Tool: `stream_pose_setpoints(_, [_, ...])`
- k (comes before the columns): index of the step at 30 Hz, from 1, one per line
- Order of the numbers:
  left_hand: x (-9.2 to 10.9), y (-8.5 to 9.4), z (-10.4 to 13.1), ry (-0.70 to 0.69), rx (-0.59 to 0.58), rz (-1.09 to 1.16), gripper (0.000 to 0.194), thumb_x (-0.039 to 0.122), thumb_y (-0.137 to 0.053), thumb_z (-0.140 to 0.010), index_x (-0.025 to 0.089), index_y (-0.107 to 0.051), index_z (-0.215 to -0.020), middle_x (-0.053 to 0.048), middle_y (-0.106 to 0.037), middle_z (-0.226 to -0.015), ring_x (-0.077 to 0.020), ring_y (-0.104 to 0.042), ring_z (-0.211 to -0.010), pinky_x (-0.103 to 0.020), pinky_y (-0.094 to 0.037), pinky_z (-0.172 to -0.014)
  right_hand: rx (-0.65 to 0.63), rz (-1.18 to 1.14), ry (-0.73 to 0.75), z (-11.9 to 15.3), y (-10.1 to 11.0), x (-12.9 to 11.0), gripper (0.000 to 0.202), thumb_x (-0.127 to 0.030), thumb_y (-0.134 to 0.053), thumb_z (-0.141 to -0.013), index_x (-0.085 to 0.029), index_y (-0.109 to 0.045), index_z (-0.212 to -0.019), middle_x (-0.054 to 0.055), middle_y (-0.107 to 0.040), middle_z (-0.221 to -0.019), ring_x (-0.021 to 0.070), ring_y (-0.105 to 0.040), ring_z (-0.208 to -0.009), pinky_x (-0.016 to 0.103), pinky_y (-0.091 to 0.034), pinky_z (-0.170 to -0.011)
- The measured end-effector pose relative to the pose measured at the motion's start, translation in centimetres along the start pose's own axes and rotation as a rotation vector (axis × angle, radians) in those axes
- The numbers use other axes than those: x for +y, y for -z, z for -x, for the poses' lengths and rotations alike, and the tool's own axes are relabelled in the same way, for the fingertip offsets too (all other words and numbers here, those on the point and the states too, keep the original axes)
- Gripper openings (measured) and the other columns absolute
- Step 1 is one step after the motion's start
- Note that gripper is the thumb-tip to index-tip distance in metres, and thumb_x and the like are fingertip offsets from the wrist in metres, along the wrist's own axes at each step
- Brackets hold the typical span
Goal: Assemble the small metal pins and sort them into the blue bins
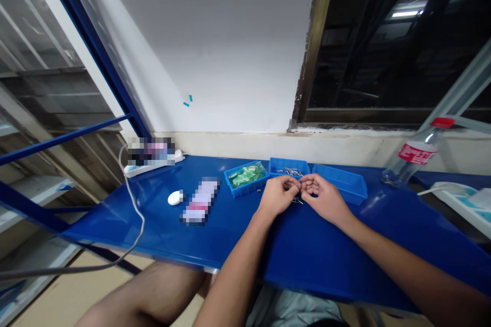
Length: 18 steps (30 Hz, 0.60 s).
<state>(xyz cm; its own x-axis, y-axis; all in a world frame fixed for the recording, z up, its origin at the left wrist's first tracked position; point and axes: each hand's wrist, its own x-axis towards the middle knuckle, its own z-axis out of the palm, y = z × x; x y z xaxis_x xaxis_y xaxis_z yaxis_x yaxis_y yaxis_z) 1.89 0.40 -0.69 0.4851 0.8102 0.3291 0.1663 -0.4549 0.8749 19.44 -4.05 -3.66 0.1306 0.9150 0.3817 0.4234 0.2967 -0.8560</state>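
My left hand [281,195] and my right hand [321,197] meet fingertip to fingertip over the blue table, just in front of the bins. Both are pinched closed around something too small to make out. Thin metal pieces [298,201] lie on the table beneath the fingertips. Behind my hands, a blue bin [278,163] holds long metal pieces. To its left, another blue bin [237,193] contains green plastic packets [247,173]. A third blue bin [351,186] stands behind my right hand, partly covered by it.
A white round object [175,197] and a blurred-out flat item [202,200] lie at the left. A power strip [155,163] with a grey cable [142,219] is farther left. A red-capped bottle [418,154] stands at the right.
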Motion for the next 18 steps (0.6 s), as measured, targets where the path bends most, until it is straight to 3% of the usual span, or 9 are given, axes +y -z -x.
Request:
stream_pose_setpoints(5, [0.16,-0.09,0.21,0.052,0.013,-0.061,0.023,0.037,-0.063,-0.094,0.017,-0.076,-0.094,-0.005,-0.079,-0.084,-0.0187,-0.072,-0.071,-0.026,-0.054,-0.068,-0.001,0.062,0.063,0.04,0.26,-0.23,0.032,-0.026,-0.065,-0.085,-0.022,-0.060,-0.117,0.003,-0.067,-0.085,0.0183,-0.066,-0.075,0.031,-0.057,-0.071])
stream_pose_setpoints(11, [0.39,0.17,0.39,0.142,-0.081,-0.051,0.052,0.059,-0.052,-0.099,0.016,-0.074,-0.083,-0.007,-0.079,-0.079,-0.0195,-0.074,-0.069,-0.026,-0.054,-0.069,0.076,0.144,0.053,0.23,0.76,-0.66,0.018,-0.036,-0.063,-0.093,-0.023,-0.066,-0.105,0.005,-0.073,-0.091,0.0187,-0.068,-0.073,0.032,-0.057,-0.069])
stream_pose_setpoints(14, [0.41,0.31,0.32,0.117,-0.089,-0.060,0.053,0.058,-0.049,-0.100,0.016,-0.078,-0.088,-0.007,-0.080,-0.080,-0.0213,-0.076,-0.075,-0.026,-0.055,-0.070,0.054,0.191,0.117,0.22,0.90,-0.78,0.016,-0.036,-0.064,-0.094,-0.023,-0.070,-0.102,0.006,-0.074,-0.097,0.0182,-0.067,-0.073,0.033,-0.056,-0.069])
stream_pose_setpoints(18, [-0.12,0.22,0.12,0.050,-0.081,-0.004,0.037,0.045,-0.057,-0.098,0.018,-0.082,-0.104,-0.006,-0.082,-0.093,-0.0221,-0.077,-0.087,-0.027,-0.058,-0.076,0.048,0.170,0.173,0.15,0.76,-0.60,0.013,-0.033,-0.066,-0.093,-0.023,-0.072,-0.100,0.007,-0.070,-0.103,0.0196,-0.067,-0.081,0.033,-0.056,-0.070])
